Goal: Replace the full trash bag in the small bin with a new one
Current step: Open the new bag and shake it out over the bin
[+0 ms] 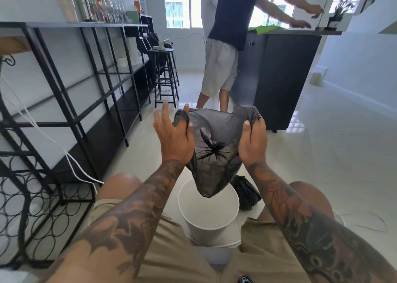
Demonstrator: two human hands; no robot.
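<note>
The left hand [171, 132] pinches one side of the mouth of a new grey trash bag [214, 151], thumb and forefinger wrapped in the gathered plastic while the other fingers [165, 111] stand spread and free. The right hand [252, 140] is clamped on the opposite side of the mouth, thumb on the near face and the plastic bunched over the knuckles. The two hands are held apart, so the bag's upper edge is stretched between them and the rest hangs down, its puckered star-shaped bottom seal facing the camera and its lowest fold dangling just over the near rim of the small white bin [209, 216]. The bin stands on the pale glossy floor [322, 175] between the person's knees, its inside bare white. A tied full black trash bag [246, 193] lies on the floor touching the bin's right side. To the left, a black metal shelving unit [90, 78] runs along the wall with bottles [98, 8] on its top shelf, and black stools [164, 76] stand at its far end. Farther ahead, a second person [225, 36] stands at a dark counter [283, 72], both arms stretched across its top.
</note>
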